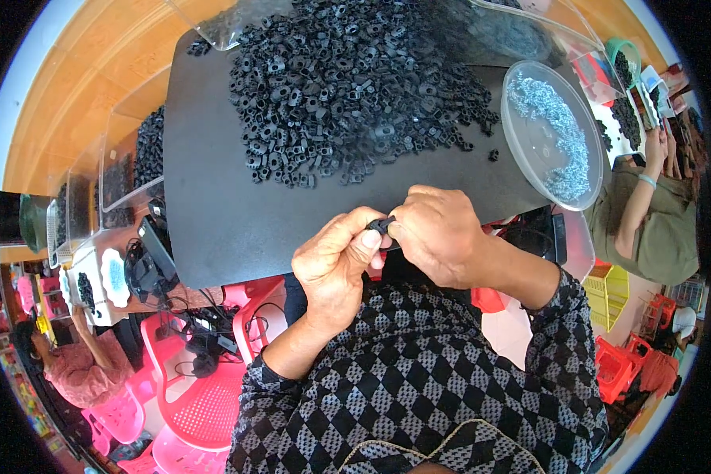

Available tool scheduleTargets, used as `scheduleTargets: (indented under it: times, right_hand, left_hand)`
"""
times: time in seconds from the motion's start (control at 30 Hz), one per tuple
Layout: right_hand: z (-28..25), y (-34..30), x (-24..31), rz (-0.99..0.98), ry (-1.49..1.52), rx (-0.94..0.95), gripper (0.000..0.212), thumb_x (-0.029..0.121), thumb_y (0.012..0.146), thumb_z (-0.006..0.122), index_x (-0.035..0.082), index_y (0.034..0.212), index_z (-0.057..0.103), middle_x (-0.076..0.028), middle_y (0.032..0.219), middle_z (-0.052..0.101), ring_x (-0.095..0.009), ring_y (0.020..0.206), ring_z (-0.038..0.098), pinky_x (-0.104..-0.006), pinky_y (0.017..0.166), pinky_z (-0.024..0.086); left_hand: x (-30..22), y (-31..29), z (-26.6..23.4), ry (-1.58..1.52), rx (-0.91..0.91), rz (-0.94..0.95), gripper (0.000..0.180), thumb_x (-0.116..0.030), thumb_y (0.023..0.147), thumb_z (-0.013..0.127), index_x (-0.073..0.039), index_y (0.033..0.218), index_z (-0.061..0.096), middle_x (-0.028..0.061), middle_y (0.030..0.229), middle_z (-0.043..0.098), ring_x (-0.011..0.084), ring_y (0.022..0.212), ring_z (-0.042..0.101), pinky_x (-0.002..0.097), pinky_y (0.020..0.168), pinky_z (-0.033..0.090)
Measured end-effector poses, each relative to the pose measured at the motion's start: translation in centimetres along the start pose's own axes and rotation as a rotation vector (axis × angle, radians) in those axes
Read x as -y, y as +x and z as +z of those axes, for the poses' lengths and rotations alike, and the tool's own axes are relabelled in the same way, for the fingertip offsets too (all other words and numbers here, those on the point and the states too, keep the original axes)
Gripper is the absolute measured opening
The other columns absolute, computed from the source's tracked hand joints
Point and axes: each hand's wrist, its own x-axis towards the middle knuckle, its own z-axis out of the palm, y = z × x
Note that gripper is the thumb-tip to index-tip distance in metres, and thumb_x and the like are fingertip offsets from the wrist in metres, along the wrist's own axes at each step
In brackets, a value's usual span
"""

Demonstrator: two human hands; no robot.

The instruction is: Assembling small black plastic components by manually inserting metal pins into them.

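Note:
Both of my hands meet just off the near edge of the dark table. My left hand (pixel 338 257) is closed, pinching a small black plastic part (pixel 381 225) between thumb and forefinger. My right hand (pixel 441 235) is closed too, its fingertips pressed against the other side of that part; whether it also holds some tiny piece is hidden. Beyond them lies a big heap of similar black plastic parts (pixel 347 95). To its right stands a round clear plastic lid or shallow dish (pixel 533 150) with many small, shiny, bluish-silver pieces (pixel 567 134) in it.
The black tabletop (pixel 213 229) ends close to my body. Clear plastic bins (pixel 126 178) with black parts stand at the left. A pink chair (pixel 205 403) and cables (pixel 213 324) are at the lower left. Other people sit at the right (pixel 648 213) and left (pixel 87 363).

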Motion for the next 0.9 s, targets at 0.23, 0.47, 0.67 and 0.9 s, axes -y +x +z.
scheduleTargets:
  times: [0.23, 0.47, 0.67, 0.9]
  right_hand:
    - [0.07, -0.13, 0.23, 0.014, -0.113, 0.02, 0.019, 0.006, 0.065, 0.064, 0.006, 0.069, 0.046, -0.007, 0.061, 0.045, -0.024, 0.053, 0.046, -0.0367, 0.047, 0.039]
    - [0.44, -0.31, 0.54, -0.118, -0.312, 0.017, 0.021, 0.008, 0.063, 0.065, 0.006, 0.069, 0.045, -0.006, 0.063, 0.04, -0.021, 0.056, 0.043, -0.0335, 0.047, 0.037]
    - [0.9, -0.74, 0.82, -0.067, -0.256, 0.022, 0.02, 0.008, 0.063, 0.064, 0.005, 0.072, 0.046, -0.006, 0.063, 0.04, -0.022, 0.057, 0.044, -0.0337, 0.049, 0.038]
    - [0.38, -0.39, 0.68, 0.037, -0.029, -0.018, 0.012, 0.004, 0.072, 0.063, 0.002, 0.076, 0.051, -0.007, 0.063, 0.046, -0.024, 0.053, 0.046, -0.0361, 0.048, 0.039]
  left_hand:
    - [0.16, -0.2, 0.03, 0.006, -0.021, -0.02, 0.014, -0.005, 0.087, 0.062, 0.004, 0.098, 0.064, 0.0049, 0.081, 0.062, 0.0074, 0.063, 0.056, 0.0195, 0.056, 0.046]
    - [0.3, -0.29, 0.05, 0.351, -0.079, 0.188, 0.014, 0.001, 0.081, 0.065, 0.003, 0.095, 0.065, 0.0072, 0.072, 0.061, 0.0133, 0.059, 0.056, 0.0248, 0.054, 0.045]
    - [0.42, -0.55, -0.19, 0.521, -0.098, 0.316, 0.012, 0.001, 0.079, 0.065, 0.003, 0.091, 0.065, 0.0074, 0.069, 0.059, 0.0154, 0.056, 0.056, 0.0269, 0.052, 0.044]
    - [0.66, -0.7, 0.1, -0.061, -0.044, 0.019, 0.016, -0.005, 0.086, 0.063, 0.005, 0.099, 0.063, 0.0066, 0.08, 0.064, 0.0105, 0.062, 0.058, 0.0218, 0.055, 0.047]
